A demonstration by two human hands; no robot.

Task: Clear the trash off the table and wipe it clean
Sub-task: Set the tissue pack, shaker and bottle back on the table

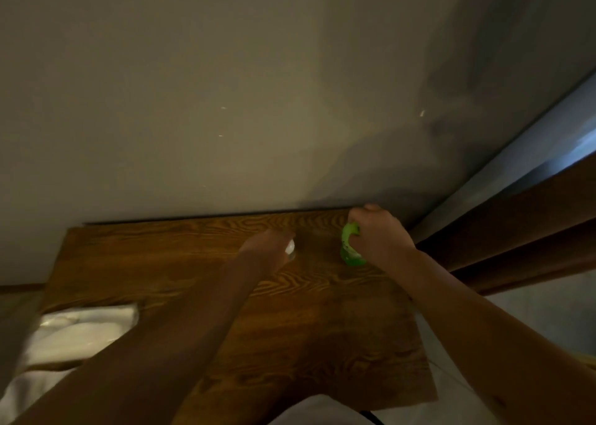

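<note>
— Right hand [380,237]?
— Clenched in a fist around a crumpled green thing [350,247], near the far edge of the wooden table [322,327], close to the wall [225,85]. Bulges out of the fist on the thumb side and below it, down to the tabletop.
— Long axis?
— Roughly upright, running from the top of the fist down toward the wood; top end tipped slightly toward the wall. Too blurred to name what kind of item.
— Left hand [267,247]?
— Fingers curled down over a small white piece [290,248], showing just past the fingertips, on the side facing the green thing. Closed on it or merely covering it: cannot tell. Too small to give any axis.
— Anything else near the grips?
— White cloth [80,331] lying on the near left corner, well apart from the left hand, beside the forearm. Brown curtain [532,231] hanging beyond the right wrist.
</note>
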